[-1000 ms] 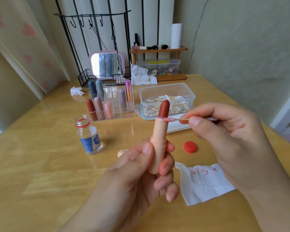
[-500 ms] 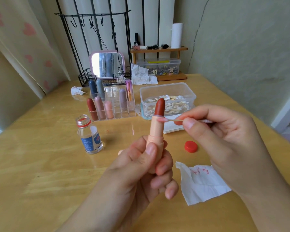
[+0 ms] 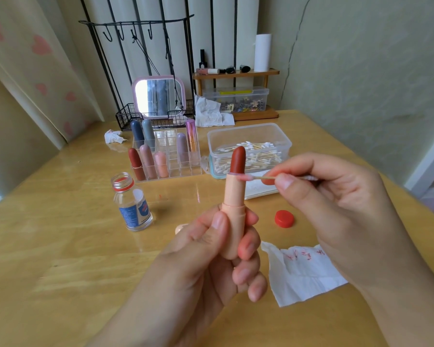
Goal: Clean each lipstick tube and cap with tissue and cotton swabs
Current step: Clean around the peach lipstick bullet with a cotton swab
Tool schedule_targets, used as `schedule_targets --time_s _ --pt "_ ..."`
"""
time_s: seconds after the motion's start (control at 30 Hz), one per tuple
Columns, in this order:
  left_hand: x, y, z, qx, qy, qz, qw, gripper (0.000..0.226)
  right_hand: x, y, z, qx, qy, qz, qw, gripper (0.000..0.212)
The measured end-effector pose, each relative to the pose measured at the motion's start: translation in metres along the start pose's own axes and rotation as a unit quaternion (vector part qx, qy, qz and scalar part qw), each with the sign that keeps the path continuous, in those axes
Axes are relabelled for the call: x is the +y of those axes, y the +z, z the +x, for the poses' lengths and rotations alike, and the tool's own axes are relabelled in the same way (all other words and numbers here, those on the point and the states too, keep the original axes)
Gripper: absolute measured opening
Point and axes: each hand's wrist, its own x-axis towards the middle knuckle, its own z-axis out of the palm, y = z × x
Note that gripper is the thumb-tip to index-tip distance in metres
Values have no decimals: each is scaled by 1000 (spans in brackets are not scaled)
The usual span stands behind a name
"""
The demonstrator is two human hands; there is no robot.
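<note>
Wooden table (image 3: 60, 246) carries the whole kit. At the back, a clear acrylic organiser (image 3: 176, 159) w/ several capped lipsticks standing in its slots; just right of it a clear plastic box of cotton swabs (image 3: 248, 146), lid off. Near right, a white tissue (image 3: 303, 274) w/ red smears lies flat, partly under the right wrist. Left of centre, a small glass bottle (image 3: 133, 204), open, blue label; its red cap (image 3: 284, 218) sits well apart, to the right.

Left hand (image 3: 211, 259) grips the peach lipstick tube (image 3: 233, 209) upright, thumb and fingers wrapped round the base, held above the table in mid-frame. Red-brown bullet (image 3: 237, 159) is wound out above the collar.

Right hand (image 3: 336, 204) pinches a cotton swab (image 3: 258, 177) by its stick betw. thumb and forefinger. Swab lies roughly level; its tip, already pinkish, touches the tube's rim right where the bullet comes out.

Step in hand, by my read: swabbing residue off the collar of this tube. Next move prob. needs the tube turned in the left hand so the tip works round the rim w/o digging into the bullet; light pressure. Tip looks soiled, so a fresh end or new swab may be due. A peach piece behind the left hand may be this tube's cap; can't tell.
</note>
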Motion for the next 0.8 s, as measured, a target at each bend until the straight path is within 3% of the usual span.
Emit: schedule_targets --time_s 0.8 --pt "1 0 -1 12 -3 -1 1000 25 0 3 -1 7 -7 -10 1000 15"
